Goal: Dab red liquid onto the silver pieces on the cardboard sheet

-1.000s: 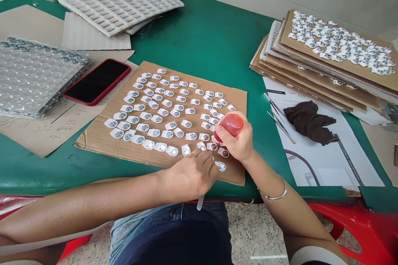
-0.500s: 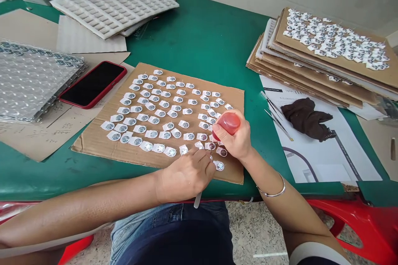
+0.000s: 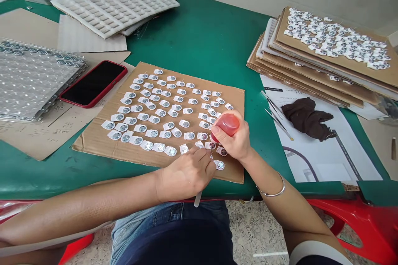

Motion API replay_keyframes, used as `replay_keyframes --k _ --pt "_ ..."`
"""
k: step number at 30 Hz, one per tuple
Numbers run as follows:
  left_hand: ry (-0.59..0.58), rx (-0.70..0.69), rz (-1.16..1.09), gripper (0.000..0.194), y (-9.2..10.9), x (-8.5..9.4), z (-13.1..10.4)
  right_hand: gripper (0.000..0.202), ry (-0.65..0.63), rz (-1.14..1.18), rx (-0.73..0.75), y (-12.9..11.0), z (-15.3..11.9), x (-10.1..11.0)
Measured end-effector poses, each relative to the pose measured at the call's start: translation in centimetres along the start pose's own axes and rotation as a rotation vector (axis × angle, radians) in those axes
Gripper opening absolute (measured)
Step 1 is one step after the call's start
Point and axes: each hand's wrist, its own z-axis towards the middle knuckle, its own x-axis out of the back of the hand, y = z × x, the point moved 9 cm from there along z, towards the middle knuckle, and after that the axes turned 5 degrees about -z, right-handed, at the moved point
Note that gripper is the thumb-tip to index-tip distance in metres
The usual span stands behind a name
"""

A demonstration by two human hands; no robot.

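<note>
Two hands meet over the near right corner of a cardboard sheet [image 3: 93,148] set with white-tabbed discs in loose rows. The right hand [image 3: 239,143] is closed around a glossy red container [image 3: 228,123], its rounded end up and its lower end down among the discs. The left hand [image 3: 188,174], with fingers drawn together, grips a pale stick [image 3: 197,200] whose blunt end projects below the palm; whether its other end touches a disc cannot be told.

As to progress, a few darker discs [image 3: 212,145], directly below and just beside the right hand's grip, look red-tinged, though shadow may account for this. The silver discs [image 3: 148,145], away to the left of both grips and beyond them, look bright and untinted. If the tinge marks finished work, little of the sheet appears done and most is left.

One disc [image 3: 219,165] lies on the near side of the right hand, just to the right of the left fingertips. Tweezers [image 3: 278,115] and a brown cloth [image 3: 307,118] lie to the right of the grips; a phone [image 3: 93,83] lies well to their left.
</note>
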Motion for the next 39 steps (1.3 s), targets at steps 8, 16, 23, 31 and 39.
replay_keyframes --k 8,16,23,31,39 --pt "-0.002 0.011 -0.002 0.019 -0.1 0.1 0.1 0.027 0.049 -0.037 0.003 0.4 0.3 0.7" --pt "0.002 0.008 -0.013 0.02 -0.3 0.2 0.0 0.025 0.049 -0.07 0.02 0.2 0.5 1.0" --pt "-0.001 0.004 0.002 0.019 -0.3 0.2 0.1 0.026 0.049 -0.103 0.062 -0.3 0.5 1.1" --pt "-0.042 0.03 -0.064 0.018 -0.6 -0.2 0.1 0.032 0.008 -0.113 0.142 -0.7 0.1 0.8" --pt "-0.107 0.298 -0.471 0.016 -4.5 0.6 0.5 0.035 -0.07 -0.103 0.129 -1.3 0.5 0.8"
